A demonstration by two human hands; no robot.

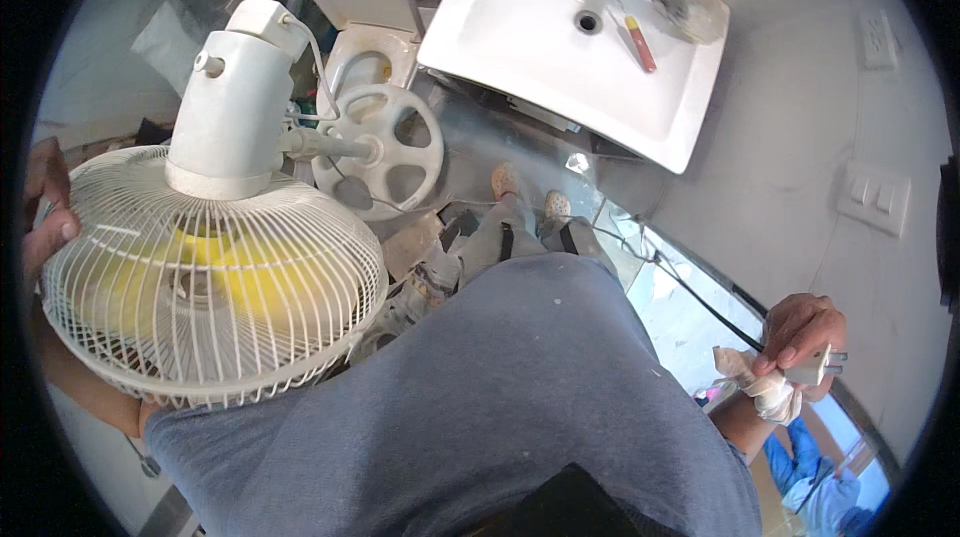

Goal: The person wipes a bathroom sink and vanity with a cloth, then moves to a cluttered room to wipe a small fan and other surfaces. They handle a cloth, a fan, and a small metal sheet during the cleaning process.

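One white wire-cage table fan (pixel 205 282) with yellow blades is held at the person's left side, grille facing up. Its smooth white plastic motor housing (pixel 235 102) and round spoked base (pixel 378 152) point away toward the floor. The left hand (pixel 45 207) grips the cage rim, fingers curled around the wires. The right hand (pixel 800 332) pinches one white plug (pixel 815 367) between thumb and fingers; one black cord (pixel 690 287) runs from it. One white rectangular ceramic basin (pixel 570 47) stands ahead, one red-handled tool (pixel 638 42) lying in it. One white toilet (pixel 365 27), lid raised, stands left of the basin. One white wall switch plate (pixel 877 199) sits on the plain grey wall (pixel 790 137).
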